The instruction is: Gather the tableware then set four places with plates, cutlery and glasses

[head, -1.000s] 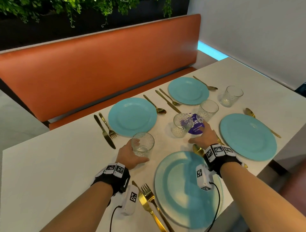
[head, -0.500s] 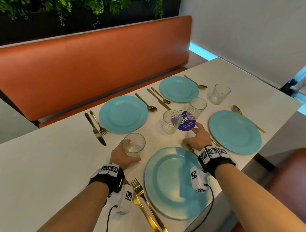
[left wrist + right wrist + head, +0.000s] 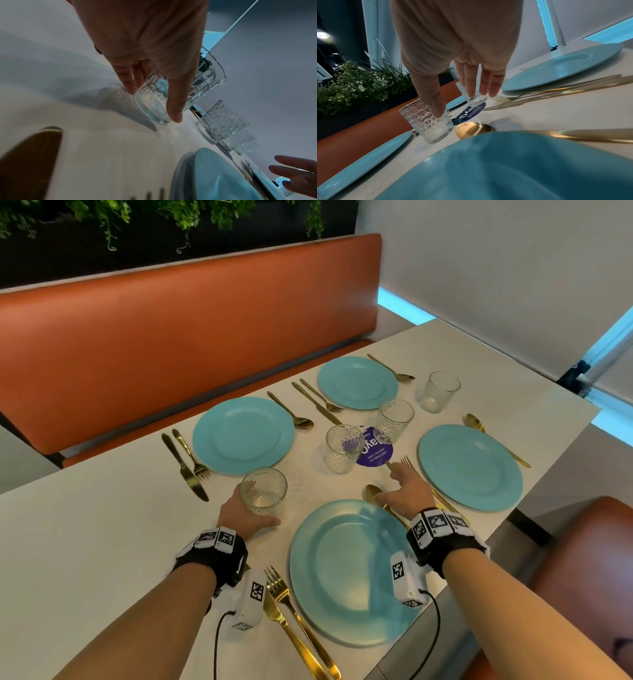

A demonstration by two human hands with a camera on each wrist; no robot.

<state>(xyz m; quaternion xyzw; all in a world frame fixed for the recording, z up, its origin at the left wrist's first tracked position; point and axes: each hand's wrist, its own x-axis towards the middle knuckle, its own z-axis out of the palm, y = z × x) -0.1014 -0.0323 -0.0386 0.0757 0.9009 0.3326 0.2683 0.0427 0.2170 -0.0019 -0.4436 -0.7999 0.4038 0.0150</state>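
My left hand (image 3: 246,511) grips a clear patterned glass (image 3: 263,491) between the far-left plate (image 3: 243,434) and the near plate (image 3: 349,573). In the left wrist view the thumb and fingers (image 3: 175,105) wrap the glass (image 3: 154,102), whose base is at the tabletop. My right hand (image 3: 394,484) hovers open, fingers straight, over a gold spoon (image 3: 371,493) and beside a fork (image 3: 407,462); it holds nothing. Two more glasses (image 3: 343,448) (image 3: 394,420) stand just beyond it by a purple sticker (image 3: 373,451). In the right wrist view the fingers (image 3: 471,83) point down near a glass (image 3: 428,124).
Teal plates also lie at the right (image 3: 471,467) and far right (image 3: 358,382), each flanked by gold cutlery. A third loose glass (image 3: 439,392) stands at the back. A fork and knife (image 3: 291,611) lie left of the near plate. An orange bench (image 3: 171,337) runs along the table's far edge.
My right hand has drawn back slightly from the purple sticker, uncovering the fork tines. The left hand still grips the same glass in about the same spot. The head view has shifted.
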